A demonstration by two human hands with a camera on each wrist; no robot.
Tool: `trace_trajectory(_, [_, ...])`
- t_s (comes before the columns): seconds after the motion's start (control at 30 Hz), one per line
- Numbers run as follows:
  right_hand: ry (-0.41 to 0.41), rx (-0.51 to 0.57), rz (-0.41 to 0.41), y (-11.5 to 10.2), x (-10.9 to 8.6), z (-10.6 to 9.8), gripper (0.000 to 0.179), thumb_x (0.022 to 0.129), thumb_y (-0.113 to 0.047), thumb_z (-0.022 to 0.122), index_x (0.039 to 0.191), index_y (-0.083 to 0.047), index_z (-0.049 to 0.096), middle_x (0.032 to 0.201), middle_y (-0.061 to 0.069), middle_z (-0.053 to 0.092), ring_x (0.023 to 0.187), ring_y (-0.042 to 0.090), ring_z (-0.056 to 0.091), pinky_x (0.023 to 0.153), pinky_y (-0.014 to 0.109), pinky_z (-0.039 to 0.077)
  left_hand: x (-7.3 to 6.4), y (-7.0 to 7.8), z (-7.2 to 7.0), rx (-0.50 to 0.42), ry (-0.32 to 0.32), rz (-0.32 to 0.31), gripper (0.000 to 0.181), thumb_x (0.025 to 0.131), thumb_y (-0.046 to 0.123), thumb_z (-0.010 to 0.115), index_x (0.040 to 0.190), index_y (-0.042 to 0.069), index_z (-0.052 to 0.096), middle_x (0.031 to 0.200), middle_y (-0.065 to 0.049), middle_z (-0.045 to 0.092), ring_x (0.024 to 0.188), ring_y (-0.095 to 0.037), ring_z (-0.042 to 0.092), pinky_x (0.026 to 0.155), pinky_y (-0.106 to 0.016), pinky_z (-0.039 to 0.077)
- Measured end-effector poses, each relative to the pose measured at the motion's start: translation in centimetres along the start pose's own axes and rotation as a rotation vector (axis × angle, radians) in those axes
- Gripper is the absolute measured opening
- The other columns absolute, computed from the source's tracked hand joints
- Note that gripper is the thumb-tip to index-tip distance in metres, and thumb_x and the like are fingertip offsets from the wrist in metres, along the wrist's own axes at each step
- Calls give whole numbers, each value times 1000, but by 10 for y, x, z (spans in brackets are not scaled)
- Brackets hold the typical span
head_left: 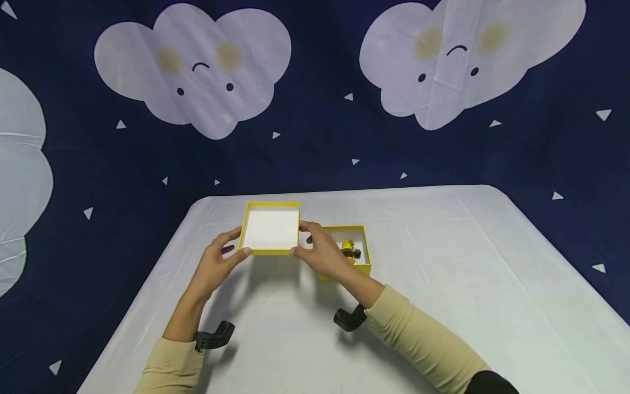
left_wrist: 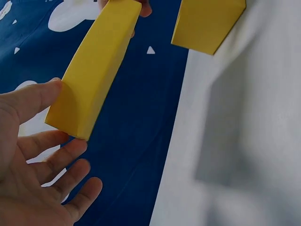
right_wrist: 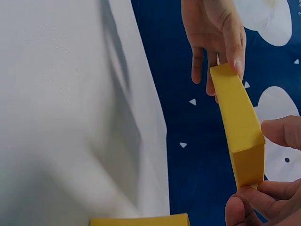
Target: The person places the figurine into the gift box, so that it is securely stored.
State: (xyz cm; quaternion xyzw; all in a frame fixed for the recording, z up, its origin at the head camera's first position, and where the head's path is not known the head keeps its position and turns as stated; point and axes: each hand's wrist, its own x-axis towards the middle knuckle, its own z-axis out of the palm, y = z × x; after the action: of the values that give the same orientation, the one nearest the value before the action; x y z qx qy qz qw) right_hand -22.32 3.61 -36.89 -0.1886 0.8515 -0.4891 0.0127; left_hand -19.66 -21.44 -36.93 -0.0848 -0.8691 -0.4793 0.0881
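Observation:
A square yellow box lid (head_left: 270, 227), white inside, is raised off the table with its open side toward the head camera. My left hand (head_left: 216, 261) pinches its left side between thumb and fingers. On the opposite side, my right hand (head_left: 322, 254) pinches it the same way. The wrist views show the lid's plain yellow outer walls. Just right of the lid, the yellow box (head_left: 363, 269) stands uncovered on the table, partly hidden behind my right hand. Inside it lies a small yellow and dark toy figure (head_left: 347, 249); its exact kind is hard to tell.
A white cloth covers the table (head_left: 443, 262). Behind it hangs a dark blue backdrop (head_left: 315, 142) with white clouds and small triangles. Black wrist cameras sit on the left wrist (head_left: 216, 336) and right wrist (head_left: 350, 318).

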Motion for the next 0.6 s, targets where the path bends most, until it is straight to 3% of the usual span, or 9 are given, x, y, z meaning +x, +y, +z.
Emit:
trace_trajectory(0.2, [17, 35, 0, 3, -1, -6, 62, 84, -27, 66, 140, -14, 43, 137, 7, 50, 109, 29, 53, 82, 35, 48, 2, 3, 7, 3, 42, 37, 61, 84, 15, 70, 139, 6, 45, 130, -15, 48, 124, -27, 37, 105, -50, 35])
trace_trajectory(0.6, [61, 116, 79, 10, 0, -11, 59, 84, -30, 67, 138, -21, 45, 132, 2, 54, 103, 20, 55, 71, 29, 52, 5, 5, 16, -35, 19, 42, 58, 86, 16, 68, 139, 7, 45, 125, -15, 51, 122, -27, 41, 105, -52, 35])
